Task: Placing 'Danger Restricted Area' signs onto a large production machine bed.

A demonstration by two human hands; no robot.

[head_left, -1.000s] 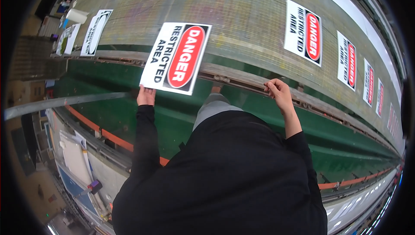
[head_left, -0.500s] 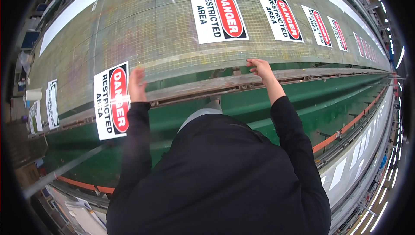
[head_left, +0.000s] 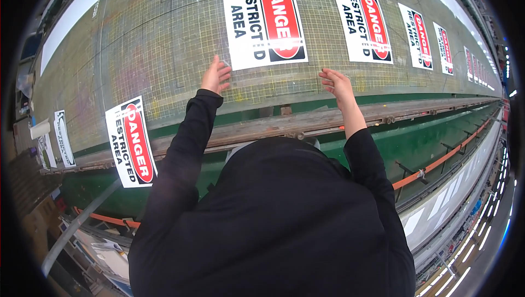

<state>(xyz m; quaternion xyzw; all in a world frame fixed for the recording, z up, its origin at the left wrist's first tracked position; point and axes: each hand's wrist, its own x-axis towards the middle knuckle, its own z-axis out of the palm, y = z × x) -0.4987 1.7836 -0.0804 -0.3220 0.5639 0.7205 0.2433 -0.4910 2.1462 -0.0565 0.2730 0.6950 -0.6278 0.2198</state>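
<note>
Head view: both forearms, covered by black sleeves [head_left: 188, 138], are reached forward from the lower edge over the near side of a long table [head_left: 164, 62] marked with a yellow grid. The left hand [head_left: 216, 77] is held with its fingers apart and pointed forward and to the right, the thumb raised uppermost; nothing is gripped by it. Its fingertips are placed just beside the near left corner of a white sign [head_left: 249, 40] with a red oval on black, though whether contact is made cannot be told. The right hand [head_left: 337, 85] is bent inward at the wrist, its fingers loosely curved toward the left and not closed on anything, near the sign's near right corner but apart from it. The sign itself is laid flat on the grid, beyond and between the two hands. To its right, a row of similar signs [head_left: 363, 24] is spread along the table. Left of the left sleeve, another sign [head_left: 131, 143] is seen across the table's near edge, above a green surface [head_left: 361, 150].
</note>
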